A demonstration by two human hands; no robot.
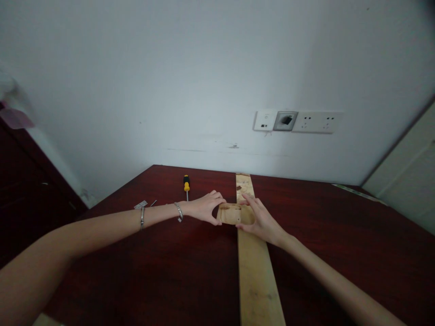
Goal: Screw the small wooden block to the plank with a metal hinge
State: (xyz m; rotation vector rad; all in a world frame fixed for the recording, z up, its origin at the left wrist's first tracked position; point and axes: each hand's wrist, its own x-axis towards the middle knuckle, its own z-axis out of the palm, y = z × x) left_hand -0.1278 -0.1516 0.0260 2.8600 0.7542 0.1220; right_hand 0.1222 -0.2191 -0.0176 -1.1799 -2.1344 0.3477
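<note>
A long pale wooden plank [255, 276] lies on the dark red table [152, 271], running from the wall toward me. A small wooden block [229, 213] rests against the plank's left edge. My left hand [204, 207] curls round the block's left side, thumb and fingers pinching it. My right hand [261, 219] grips the block's right side, its fingers bent over the block and the plank. Both hands hold the block. Bracelets sit on my left wrist and forearm.
A yellow-and-black screwdriver [186, 185] lies behind my left hand near the wall. A small metal plate [140, 204] and a thin screw-like piece lie at the left. Wall sockets [297, 121] are above the table. A dark cabinet [30, 190] stands at the left.
</note>
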